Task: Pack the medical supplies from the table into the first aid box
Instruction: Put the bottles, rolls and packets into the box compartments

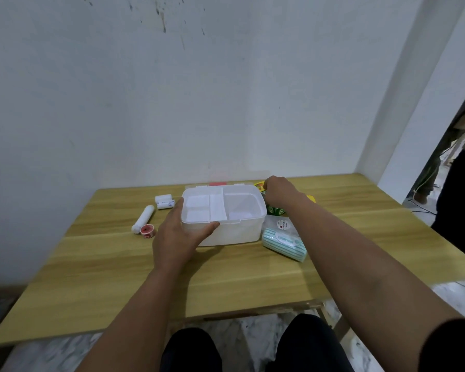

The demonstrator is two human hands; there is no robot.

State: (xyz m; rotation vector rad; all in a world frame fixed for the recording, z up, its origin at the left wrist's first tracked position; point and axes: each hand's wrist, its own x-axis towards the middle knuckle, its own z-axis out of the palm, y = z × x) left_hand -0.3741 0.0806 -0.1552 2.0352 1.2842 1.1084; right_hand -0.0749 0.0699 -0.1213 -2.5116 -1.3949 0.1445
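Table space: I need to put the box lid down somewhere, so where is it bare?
The near half of the table, in front of the first aid box, is bare. The strip between the white tube and the left edge is bare too. Right of the box it is crowded: the striped pack, a clear packet and green items.

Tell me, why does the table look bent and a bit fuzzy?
Head view: the wide lens curves the table edges; the whole picture is slightly soft, so labels are unreadable; the left hand casts a soft shadow beside the box.
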